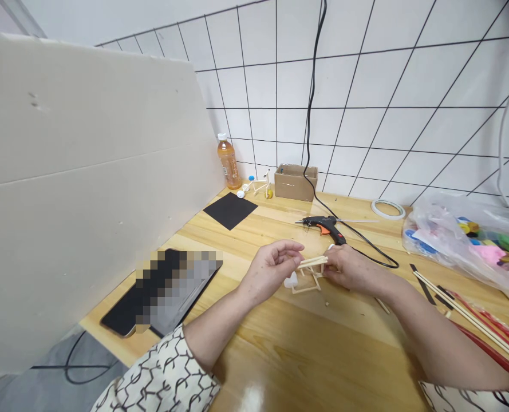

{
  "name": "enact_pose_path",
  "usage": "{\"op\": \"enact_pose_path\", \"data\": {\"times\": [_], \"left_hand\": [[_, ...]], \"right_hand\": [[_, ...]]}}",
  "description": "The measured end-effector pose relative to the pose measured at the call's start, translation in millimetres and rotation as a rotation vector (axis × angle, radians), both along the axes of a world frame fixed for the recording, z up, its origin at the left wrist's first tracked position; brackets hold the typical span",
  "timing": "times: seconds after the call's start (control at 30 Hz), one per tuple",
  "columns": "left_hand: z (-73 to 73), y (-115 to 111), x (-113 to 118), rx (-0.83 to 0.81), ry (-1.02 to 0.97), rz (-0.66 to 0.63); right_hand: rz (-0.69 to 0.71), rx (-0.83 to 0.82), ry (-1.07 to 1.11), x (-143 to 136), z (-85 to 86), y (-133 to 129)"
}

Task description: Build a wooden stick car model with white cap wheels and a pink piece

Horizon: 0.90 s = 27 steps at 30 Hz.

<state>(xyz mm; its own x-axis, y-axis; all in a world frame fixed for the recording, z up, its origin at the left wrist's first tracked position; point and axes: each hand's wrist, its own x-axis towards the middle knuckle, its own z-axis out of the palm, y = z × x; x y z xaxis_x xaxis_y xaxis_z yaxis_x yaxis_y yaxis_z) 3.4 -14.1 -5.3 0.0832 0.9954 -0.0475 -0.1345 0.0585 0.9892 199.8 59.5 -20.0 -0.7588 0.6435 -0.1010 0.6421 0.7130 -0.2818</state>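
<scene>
A small frame of pale wooden sticks is between my two hands, low over the wooden table. My left hand curls in from the left, its thumb and fingertips on the left end of the short sticks across the top. From the right, my right hand grips the frame's other side, its fingertips partly hidden. A whitish translucent piece sits at the frame's left corner. Just behind my right hand lies a black glue gun with an orange trigger and a clear glue stick in its back.
A bottle, another stick model, a cardboard box and a black sheet stand or lie at the back. Phone-like devices lie left. Right are a tape roll, a bag of colourful caps and long sticks.
</scene>
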Motion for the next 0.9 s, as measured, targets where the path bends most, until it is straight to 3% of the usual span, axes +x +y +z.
{"op": "enact_pose_path", "data": {"times": [0.23,0.33,0.53,0.67,0.9], "left_hand": [[0.1,0.7,0.0,0.009,0.005,0.003],[-0.4,1.1,0.0,0.015,0.013,0.004],[-0.1,0.6,-0.7,0.029,0.001,-0.002],[1.3,0.1,-0.5,0.02,-0.025,0.012],[2.4,-0.2,-1.3,0.007,-0.038,0.022]], "right_hand": [[-0.063,0.041,0.028,9.4,13.2,2.8],[-0.084,0.1,0.156,14.4,26.2,1.0],[0.075,0.313,0.391,-4.0,46.9,-27.1],[0.137,0.483,0.357,-20.8,42.9,-43.0],[0.178,0.679,0.269,-29.6,29.0,-43.6]]}}
